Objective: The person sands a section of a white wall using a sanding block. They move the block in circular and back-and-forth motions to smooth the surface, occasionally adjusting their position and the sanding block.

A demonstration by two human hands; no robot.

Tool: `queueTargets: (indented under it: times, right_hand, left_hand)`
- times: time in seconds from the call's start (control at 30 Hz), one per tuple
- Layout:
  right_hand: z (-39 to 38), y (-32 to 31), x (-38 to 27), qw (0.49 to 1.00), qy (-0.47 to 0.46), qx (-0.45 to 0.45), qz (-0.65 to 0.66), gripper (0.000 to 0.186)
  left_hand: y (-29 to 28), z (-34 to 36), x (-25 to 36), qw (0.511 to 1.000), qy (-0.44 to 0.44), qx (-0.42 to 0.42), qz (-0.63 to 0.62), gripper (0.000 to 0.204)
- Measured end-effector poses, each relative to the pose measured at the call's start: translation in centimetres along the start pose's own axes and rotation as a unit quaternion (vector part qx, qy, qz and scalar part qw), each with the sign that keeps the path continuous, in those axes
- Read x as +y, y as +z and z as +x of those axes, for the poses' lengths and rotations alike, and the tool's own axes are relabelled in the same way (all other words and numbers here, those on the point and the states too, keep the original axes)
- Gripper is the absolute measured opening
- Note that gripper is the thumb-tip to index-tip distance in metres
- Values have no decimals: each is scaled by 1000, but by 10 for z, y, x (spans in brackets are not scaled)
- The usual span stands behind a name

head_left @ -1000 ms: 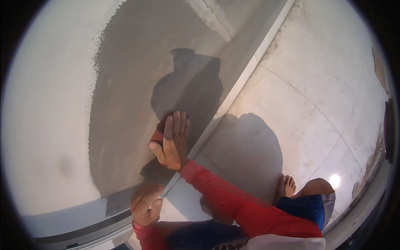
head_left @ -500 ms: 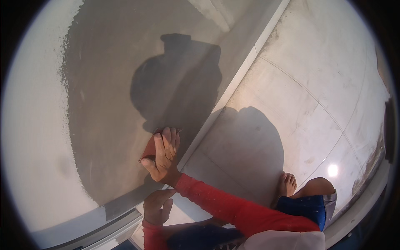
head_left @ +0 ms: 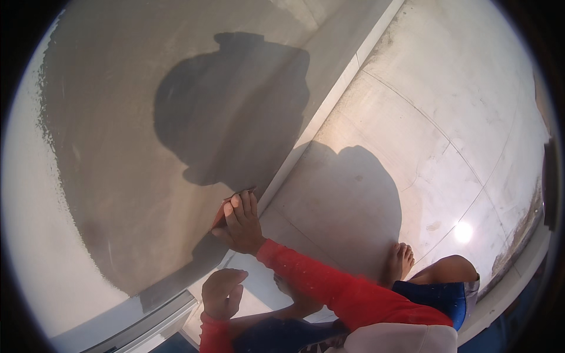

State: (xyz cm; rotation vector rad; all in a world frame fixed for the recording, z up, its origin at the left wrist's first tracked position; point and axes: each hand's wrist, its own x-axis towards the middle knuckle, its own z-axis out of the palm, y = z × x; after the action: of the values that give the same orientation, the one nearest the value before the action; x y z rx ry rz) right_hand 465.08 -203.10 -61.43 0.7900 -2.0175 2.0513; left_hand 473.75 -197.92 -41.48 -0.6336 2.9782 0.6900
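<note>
My right hand (head_left: 242, 223) lies with its fingers together, pressing a reddish-brown piece of sandpaper (head_left: 219, 218) against the grey-coated wall (head_left: 135, 165). Most of the sandpaper is hidden under the hand; its edges show beside the thumb and past the fingertips. This spot is low on the wall, close to the pale skirting (head_left: 331, 105). Nearer my body, my left hand (head_left: 222, 293) hangs loosely bent with nothing in it. A gap shows between its thumb and its fingers, and it touches neither wall nor sandpaper.
Pale floor tiles (head_left: 447, 100) stretch to the right, with my bare foot (head_left: 402, 260) and bent knees over them. A white band (head_left: 35, 206) borders the grey coat at left. At lower left runs a metal-looking frame track (head_left: 147, 326). My shadow falls across wall and floor.
My right hand has slid the sandpaper slightly right and down, closer to the skirting. The left hand stays nearly in place. The view has shifted, showing more of the grey wall at left.
</note>
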Motion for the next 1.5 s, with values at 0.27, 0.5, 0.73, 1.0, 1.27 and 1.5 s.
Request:
queueTargets:
  times: [0.27,0.5,0.73,1.0,1.27,1.5]
  right_hand:
    - [275,-189,115,956,232,142,112,80]
    - [-26,9,7,984,157,52,70,82]
    - [259,-156,164,973,137,171,76,79]
    - [49,-27,77,965,230,115,48,89]
    - [229,-153,185,977,175,104,58,83]
    - [156,-68,128,958,217,177,54,79]
  left_hand:
    - [-19,-31,7,998,-46,31,10,32]
    - [-9,19,-4,1000,9,4,-9,21]
    - [-19,-11,5,999,-44,-27,6,25]
    - [0,17,15,994,-58,86,-13,41]
    - [-18,-3,23,986,-164,-15,8,55]
    - [-11,-9,5,975,-183,36,-117,68]
